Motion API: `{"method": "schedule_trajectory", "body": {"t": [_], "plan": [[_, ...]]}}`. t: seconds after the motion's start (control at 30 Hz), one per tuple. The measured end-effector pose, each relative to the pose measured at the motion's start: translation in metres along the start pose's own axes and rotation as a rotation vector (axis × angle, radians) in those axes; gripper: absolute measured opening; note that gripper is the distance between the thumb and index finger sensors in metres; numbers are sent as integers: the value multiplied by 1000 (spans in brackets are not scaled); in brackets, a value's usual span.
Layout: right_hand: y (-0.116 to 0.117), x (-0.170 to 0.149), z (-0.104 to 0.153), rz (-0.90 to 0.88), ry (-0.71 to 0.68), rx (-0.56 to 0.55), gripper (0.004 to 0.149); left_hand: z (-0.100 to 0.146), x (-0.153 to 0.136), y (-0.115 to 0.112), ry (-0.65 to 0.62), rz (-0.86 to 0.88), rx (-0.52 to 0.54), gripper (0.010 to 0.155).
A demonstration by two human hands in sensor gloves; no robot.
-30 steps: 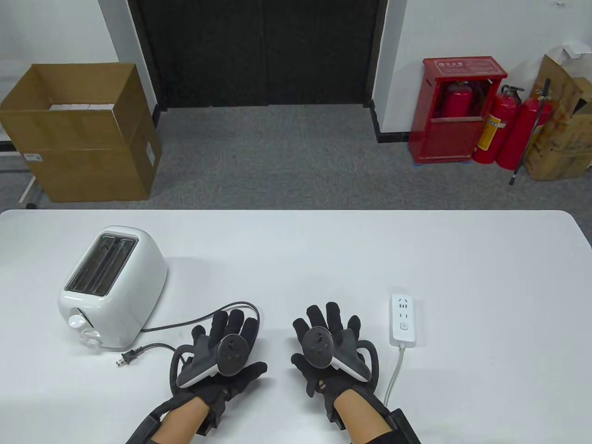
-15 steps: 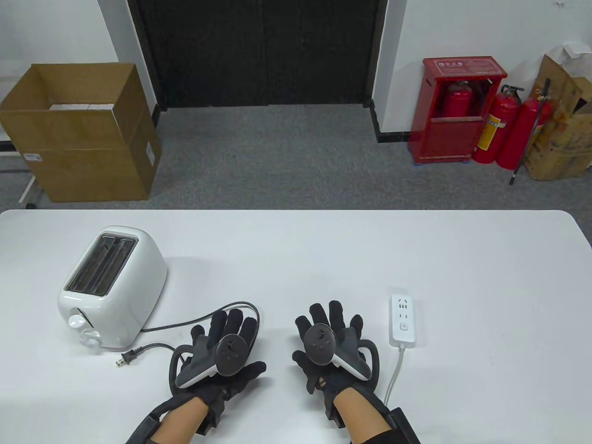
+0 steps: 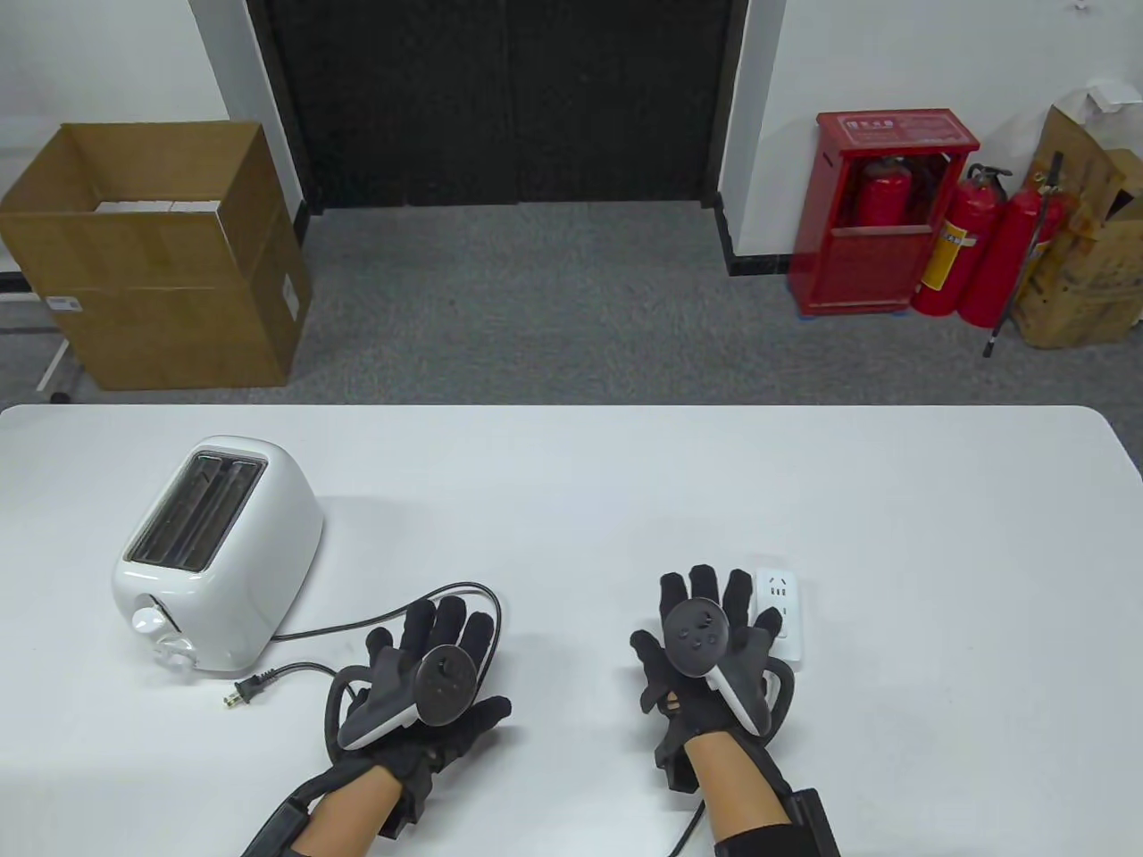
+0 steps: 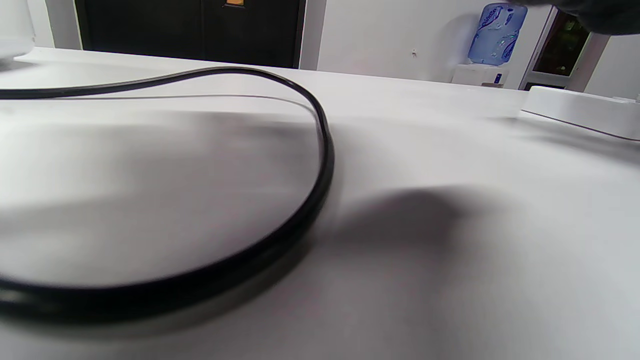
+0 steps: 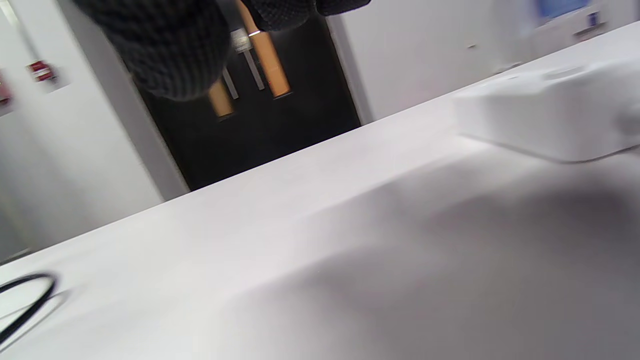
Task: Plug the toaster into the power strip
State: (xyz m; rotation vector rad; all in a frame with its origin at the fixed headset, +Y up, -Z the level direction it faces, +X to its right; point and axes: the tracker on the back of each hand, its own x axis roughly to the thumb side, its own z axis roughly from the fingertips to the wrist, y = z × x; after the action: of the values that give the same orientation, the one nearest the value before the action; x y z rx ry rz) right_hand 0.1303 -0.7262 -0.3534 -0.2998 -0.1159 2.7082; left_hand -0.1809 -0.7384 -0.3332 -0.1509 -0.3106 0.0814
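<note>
Containers first: brown cardboard box (image 3: 156, 254) on the floor behind the table, top open, something flat and white inside, can't tell what. Red cabinet (image 3: 884, 214) by the right wall holds a red fire extinguisher (image 3: 882, 189); two more extinguishers stand just beside it on the floor. Second, battered cardboard box at far right, contents not visible.

Plug (image 3: 243, 693) lies flat on the white table (image 3: 571, 482), prongs pointing left, unplugged. It sits left of the left hand (image 3: 429, 669), near but not touching. Black cord (image 3: 464, 589) runs from the plug under that hand, loops around beyond its fingertips and goes back to the toaster (image 3: 214, 553). Left wrist view: the loop lies on the table, nothing gripping it. Left hand is palm down, fingers spread and flat, holding nothing.

Right hand (image 3: 705, 643) is palm down, fingers spread apart, holding nothing. Its outer fingers overlap the power strip (image 3: 784, 616) in the table view; contact or just above, can't tell. Right wrist view shows the strip's white body low on the table just right of the hand, blurred.

Toaster: white, two slots, knobs on the near end, far left of table. Power strip: white, sockets facing up, right of centre, well apart from the plug.
</note>
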Motion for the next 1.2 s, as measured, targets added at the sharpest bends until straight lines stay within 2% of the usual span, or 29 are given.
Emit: {"method": "schedule_trajectory", "body": {"t": [0.1, 0.2, 0.47, 0.63, 0.87, 1.13, 1.2], "plan": [[-4, -20, -6, -5, 108, -24, 75, 0, 0, 0, 1, 1, 1, 89], [-2, -39, -12, 9, 227, 13, 76, 0, -1, 0, 4, 1, -2, 89], [6, -56, -19, 93, 396, 133, 80, 0, -1, -1, 12, 0, -12, 89], [10, -61, -22, 109, 439, 179, 79, 0, -1, -1, 15, -2, -17, 88], [8, -69, -23, 82, 500, 168, 78, 0, -2, -2, 20, -2, -25, 88], [5, -81, -24, 65, 563, 208, 68, 0, -2, -3, 24, -5, -35, 87], [3, -80, -24, 46, 545, 169, 65, 0, -2, -3, 24, -5, -35, 87]]}}
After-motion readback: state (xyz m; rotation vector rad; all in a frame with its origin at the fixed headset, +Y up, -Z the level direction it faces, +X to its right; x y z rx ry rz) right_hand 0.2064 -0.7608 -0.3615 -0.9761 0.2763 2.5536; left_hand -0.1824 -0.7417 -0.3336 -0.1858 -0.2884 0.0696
